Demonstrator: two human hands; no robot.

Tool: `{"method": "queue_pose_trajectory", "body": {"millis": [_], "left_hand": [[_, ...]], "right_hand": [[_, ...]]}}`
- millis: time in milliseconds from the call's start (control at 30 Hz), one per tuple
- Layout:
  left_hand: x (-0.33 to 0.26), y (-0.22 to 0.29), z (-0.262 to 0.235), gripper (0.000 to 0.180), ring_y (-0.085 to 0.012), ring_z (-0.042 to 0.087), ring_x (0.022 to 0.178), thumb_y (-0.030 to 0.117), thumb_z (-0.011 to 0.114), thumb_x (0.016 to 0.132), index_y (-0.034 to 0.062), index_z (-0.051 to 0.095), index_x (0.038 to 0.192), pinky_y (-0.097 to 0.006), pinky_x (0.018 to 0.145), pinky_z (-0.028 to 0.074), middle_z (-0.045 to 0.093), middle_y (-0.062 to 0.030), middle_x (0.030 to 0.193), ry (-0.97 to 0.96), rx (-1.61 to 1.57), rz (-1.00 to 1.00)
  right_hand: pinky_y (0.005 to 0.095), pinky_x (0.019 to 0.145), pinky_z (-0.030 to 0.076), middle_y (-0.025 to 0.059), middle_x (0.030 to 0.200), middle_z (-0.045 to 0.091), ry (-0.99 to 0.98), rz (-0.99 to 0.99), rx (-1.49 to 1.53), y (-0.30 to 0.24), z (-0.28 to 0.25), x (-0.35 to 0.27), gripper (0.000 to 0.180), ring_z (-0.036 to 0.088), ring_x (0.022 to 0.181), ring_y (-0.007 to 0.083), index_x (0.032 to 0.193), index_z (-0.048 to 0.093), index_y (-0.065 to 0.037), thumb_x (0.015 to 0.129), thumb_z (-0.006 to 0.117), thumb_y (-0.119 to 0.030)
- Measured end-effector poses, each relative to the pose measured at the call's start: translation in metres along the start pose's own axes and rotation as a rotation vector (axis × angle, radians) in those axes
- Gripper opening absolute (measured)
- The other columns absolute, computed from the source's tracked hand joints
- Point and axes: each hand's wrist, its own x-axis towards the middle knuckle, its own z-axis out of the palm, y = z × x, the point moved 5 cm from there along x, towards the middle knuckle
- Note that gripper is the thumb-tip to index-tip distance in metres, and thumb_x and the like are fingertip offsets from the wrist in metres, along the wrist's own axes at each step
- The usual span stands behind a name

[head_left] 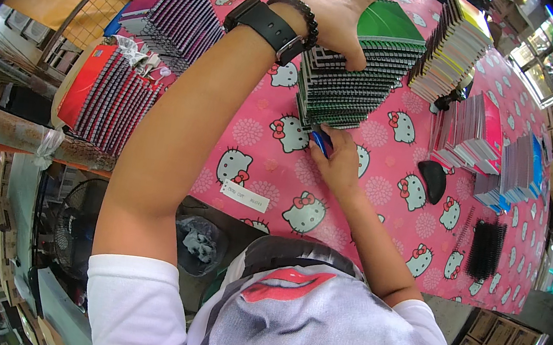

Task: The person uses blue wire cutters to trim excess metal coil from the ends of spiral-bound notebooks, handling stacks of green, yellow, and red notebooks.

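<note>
While your left hand (336, 14) presses down on the green stack of notebooks (356, 71) at twelve o'clock, its fingers are spread wide over the top cover and down the spiral edge. Your right hand (339, 163) lies at the foot of that stack, at six o'clock from it, fingers narrow around a small blue thing (320, 141) I cannot make out. The stack stands on the pink cartoon-cat surface (276, 172). Purple notebooks (171, 15) and red ones (101, 97) sit at nine o'clock, more stacks (453, 49) at two.
</note>
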Motion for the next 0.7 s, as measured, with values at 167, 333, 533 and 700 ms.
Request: {"method": "queue_pose_trajectory", "body": {"millis": [167, 333, 533, 700], "left_hand": [[0.0, -0.003, 0.001, 0.111, -0.0343, 0.041, 0.124, 0.048, 0.074, 0.048, 0.0136, 0.027, 0.142, -0.046, 0.099, 0.037, 0.042, -0.0194, 0.133, -0.018, -0.013, -0.008], [0.002, -0.001, 0.001, 0.111, -0.0343, 0.042, 0.124, 0.048, 0.074, 0.048, 0.0141, 0.027, 0.142, -0.046, 0.098, 0.037, 0.042, -0.0194, 0.132, -0.016, -0.019, -0.006], [-0.002, 0.0, -0.001, 0.111, -0.0352, 0.043, 0.123, 0.048, 0.074, 0.048, 0.0148, 0.027, 0.142, -0.047, 0.099, 0.038, 0.042, -0.0195, 0.132, -0.012, -0.008, -0.018], [-0.001, -0.003, -0.001, 0.11, -0.0351, 0.043, 0.122, 0.048, 0.074, 0.048, 0.0145, 0.027, 0.142, -0.046, 0.098, 0.038, 0.043, -0.0195, 0.132, -0.018, -0.022, -0.008]], "right_hand": [[0.0411, 0.078, 0.045, 0.0162, 0.096, 0.058, 0.063, -0.134, -0.255, -0.015, -0.005, 0.006, 0.039, 0.056, 0.09, 0.031, 0.11, 0.056, -0.003, 0.075, 0.066, -0.019], [0.0361, 0.075, 0.048, 0.0133, 0.094, 0.065, -0.284, 0.549, 0.702, 0.026, 0.017, 0.004, 0.038, 0.062, 0.086, 0.0224, 0.111, 0.054, 0.0, 0.081, 0.066, -0.02], [0.0383, 0.076, 0.045, 0.0132, 0.096, 0.062, -0.094, 0.234, 0.265, 0.014, 0.009, 0.0, 0.038, 0.058, 0.087, 0.0256, 0.111, 0.055, -0.001, 0.08, 0.065, -0.021], [0.0427, 0.086, 0.041, 0.0184, 0.106, 0.056, 0.009, -0.034, -0.249, -0.012, 0.0, 0.002, 0.041, 0.051, 0.097, 0.0357, 0.111, 0.055, -0.002, 0.076, 0.067, -0.019]]}}
